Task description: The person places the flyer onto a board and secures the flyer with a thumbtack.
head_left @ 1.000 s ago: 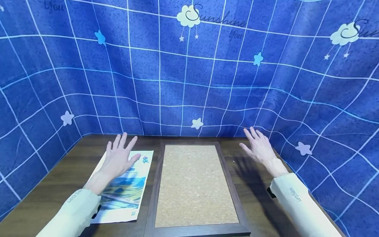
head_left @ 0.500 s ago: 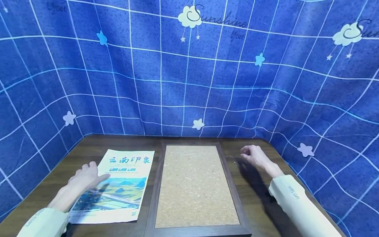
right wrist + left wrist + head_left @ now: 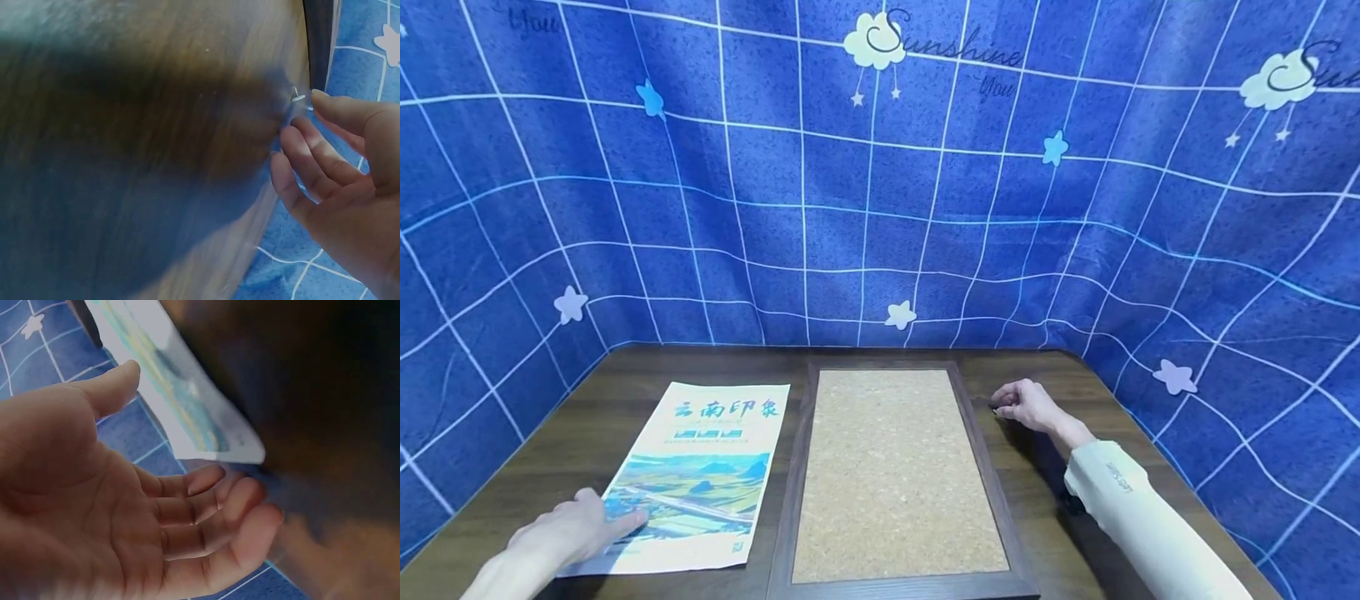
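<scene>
Two hands are above the table (image 3: 737, 358). The left hand (image 3: 567, 527), fingers loose, is at the near left corner of the poster (image 3: 700, 492); contact I cannot tell. Past the cork board (image 3: 898, 475), the pin (image 3: 299, 98) lies just before the right hand (image 3: 1028, 406), the nearer one, thumb and fingers parted.

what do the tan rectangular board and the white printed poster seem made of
The tan rectangular board looks like matte cork, from its speckled surface. The white printed poster seems smooth paper, given its thin, slightly wavy edge; whether it's coated, I can't tell.
</scene>
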A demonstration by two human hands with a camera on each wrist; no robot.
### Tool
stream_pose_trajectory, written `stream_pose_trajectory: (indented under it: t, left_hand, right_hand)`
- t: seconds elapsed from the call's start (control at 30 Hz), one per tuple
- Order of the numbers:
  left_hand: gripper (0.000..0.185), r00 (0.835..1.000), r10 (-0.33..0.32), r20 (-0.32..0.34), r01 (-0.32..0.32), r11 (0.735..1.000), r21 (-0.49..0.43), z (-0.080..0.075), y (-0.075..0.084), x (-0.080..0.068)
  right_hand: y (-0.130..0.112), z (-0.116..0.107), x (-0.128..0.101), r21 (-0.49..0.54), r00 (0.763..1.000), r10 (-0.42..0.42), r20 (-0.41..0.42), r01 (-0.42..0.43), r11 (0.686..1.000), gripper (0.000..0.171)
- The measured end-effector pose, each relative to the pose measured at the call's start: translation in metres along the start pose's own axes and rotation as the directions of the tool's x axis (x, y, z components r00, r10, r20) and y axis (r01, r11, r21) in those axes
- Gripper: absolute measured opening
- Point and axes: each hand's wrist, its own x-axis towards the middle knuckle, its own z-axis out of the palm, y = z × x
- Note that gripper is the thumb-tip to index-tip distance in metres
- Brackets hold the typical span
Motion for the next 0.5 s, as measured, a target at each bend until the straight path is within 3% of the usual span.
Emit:
stream_pose_trajectory:
  t: [0.2, 0.5]
  left_hand:
    - [0.12, 1.0, -0.017, -0.013, 0.017, 1.0, -0.021, 0.008, 0.002, -0.005]
    - [0.11, 0.999, -0.037, -0.026, 0.035, 0.995, -0.094, 0.016, 0.002, 0.003]
  right_hand:
    - [0.006, 0.006, 0.003, 0.017, 1.0, -0.01, 0.012, 0.01, 1.0, 0.02]
    - [0.008, 0.009, 0.002, 0.008, 0.999, -0.011, 0.049, 0.011, 1.0, 0.023]
